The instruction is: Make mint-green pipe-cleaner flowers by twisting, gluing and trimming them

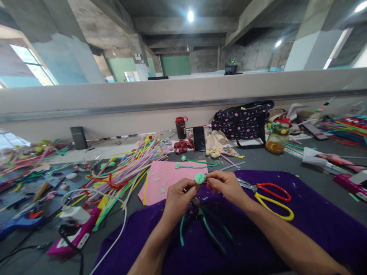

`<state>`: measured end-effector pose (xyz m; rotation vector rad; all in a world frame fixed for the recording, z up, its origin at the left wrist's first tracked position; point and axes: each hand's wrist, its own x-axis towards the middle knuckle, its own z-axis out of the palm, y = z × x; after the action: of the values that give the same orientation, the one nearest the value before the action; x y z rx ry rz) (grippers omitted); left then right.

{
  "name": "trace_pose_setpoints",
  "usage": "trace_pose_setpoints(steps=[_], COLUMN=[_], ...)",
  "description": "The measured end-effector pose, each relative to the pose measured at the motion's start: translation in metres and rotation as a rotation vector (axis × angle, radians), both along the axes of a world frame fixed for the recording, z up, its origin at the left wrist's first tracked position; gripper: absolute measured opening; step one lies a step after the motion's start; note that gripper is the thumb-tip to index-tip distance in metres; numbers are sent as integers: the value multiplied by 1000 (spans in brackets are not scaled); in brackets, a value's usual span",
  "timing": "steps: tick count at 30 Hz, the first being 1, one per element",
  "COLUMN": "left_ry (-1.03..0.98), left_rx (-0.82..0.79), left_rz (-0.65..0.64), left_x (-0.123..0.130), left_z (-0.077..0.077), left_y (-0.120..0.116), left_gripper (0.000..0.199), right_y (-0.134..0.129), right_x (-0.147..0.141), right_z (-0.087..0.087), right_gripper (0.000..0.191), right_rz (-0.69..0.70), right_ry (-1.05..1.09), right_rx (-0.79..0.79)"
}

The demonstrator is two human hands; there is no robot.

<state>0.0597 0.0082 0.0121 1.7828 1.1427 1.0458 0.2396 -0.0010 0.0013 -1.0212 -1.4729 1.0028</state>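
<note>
A mint-green pipe-cleaner flower (200,178) sits between my two hands, over the purple cloth (137,244). My left hand (180,194) pinches it from the left, and a green stem (182,231) hangs below that hand. On the other side, my right hand (225,185) has its fingers closed at the flower's right edge; a bit of red shows by the fingertips. Pliers with dark green handles (210,229) lie on the cloth beneath my hands. Scissors with red and yellow handles (273,194) rest right of my right wrist.
Pink paper (163,173) with green scraps lies behind my left hand, two green flowers on stems at its far edge. Many pipe cleaners (134,164) spread leftward. A phone (199,139), a bottle (180,128), a patterned bag (241,122) and a drink jar (277,139) line the back.
</note>
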Motion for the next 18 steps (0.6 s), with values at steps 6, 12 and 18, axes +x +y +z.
trace_pose_setpoints(steps=[6, 12, 18], left_ry=[-281, -442, -408], left_rx=[-346, -548, -591], left_rz=[-170, -273, -266], left_x=[-2, -3, -3], left_z=[2, 0, -3], left_y=[0, 1, 2], left_gripper=[28, 23, 23], right_y=[-1, 0, -1], right_x=[-2, -2, -4], right_z=[1, -2, -2], right_gripper=[24, 26, 21], right_rz=[48, 116, 102], right_ry=[120, 233, 221], right_rx=[-73, -97, -97])
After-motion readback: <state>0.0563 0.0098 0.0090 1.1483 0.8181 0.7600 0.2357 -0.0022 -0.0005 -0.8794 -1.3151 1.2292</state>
